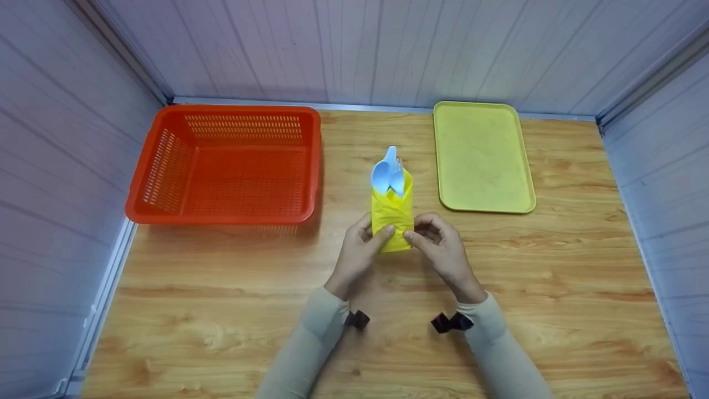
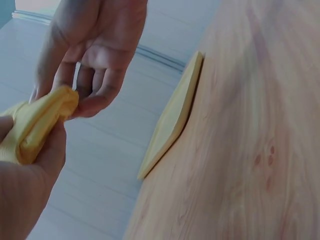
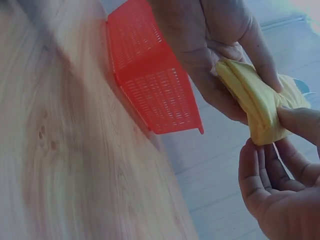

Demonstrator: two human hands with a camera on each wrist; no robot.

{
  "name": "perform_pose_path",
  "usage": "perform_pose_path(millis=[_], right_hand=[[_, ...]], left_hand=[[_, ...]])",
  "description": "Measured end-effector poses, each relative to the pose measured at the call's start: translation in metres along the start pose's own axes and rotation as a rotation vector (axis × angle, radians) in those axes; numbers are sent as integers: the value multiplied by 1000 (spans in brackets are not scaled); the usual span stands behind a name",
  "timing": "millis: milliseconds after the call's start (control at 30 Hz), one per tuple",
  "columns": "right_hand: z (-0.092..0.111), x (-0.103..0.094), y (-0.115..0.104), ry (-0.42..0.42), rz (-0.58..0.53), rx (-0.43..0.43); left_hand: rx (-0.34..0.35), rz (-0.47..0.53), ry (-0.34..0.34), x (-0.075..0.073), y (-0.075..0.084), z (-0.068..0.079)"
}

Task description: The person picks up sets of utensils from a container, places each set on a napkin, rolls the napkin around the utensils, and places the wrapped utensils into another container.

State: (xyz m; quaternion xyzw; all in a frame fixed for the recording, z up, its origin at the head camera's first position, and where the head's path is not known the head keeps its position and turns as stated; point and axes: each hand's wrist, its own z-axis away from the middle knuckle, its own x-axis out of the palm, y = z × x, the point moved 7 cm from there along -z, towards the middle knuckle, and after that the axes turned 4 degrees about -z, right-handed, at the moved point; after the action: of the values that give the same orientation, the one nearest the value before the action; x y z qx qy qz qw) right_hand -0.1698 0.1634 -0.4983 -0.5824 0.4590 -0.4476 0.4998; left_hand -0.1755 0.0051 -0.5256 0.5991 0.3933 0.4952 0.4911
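A folded yellow napkin [image 1: 392, 213] wraps the lower part of some light-blue cutlery, and both hands hold it above the table. From its top stick out a spoon [image 1: 380, 176], a fork [image 1: 397, 176] and a rounded handle-like end behind them. My left hand [image 1: 359, 249] grips the napkin's left side, thumb across the front. My right hand [image 1: 443, 249] pinches its lower right edge between thumb and fingers. Both wrist views show the thick folded bottom of the napkin [image 3: 255, 100]; the cutlery's lower ends are hidden inside.
A red perforated basket [image 1: 317, 166] stands at the back left of the wooden table [image 1: 221, 310]. At the back right lies a yellow-green tray [image 1: 484, 158]. Pale panel walls [image 1: 354, 50] enclose the table at the back and both sides.
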Motion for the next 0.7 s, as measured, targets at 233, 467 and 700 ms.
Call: perform_pose_path(millis=[233,467,700], right_hand=[[3,-6,7,2,-23,-76],[7,-7,6,51,-30,-96],[9,-8,7,103,-37,-106]], left_hand=[[-50,-5,-98,-1,2,-5],[-29,16,-112,1,4,-4],[20,33,-73,6,5,-1]])
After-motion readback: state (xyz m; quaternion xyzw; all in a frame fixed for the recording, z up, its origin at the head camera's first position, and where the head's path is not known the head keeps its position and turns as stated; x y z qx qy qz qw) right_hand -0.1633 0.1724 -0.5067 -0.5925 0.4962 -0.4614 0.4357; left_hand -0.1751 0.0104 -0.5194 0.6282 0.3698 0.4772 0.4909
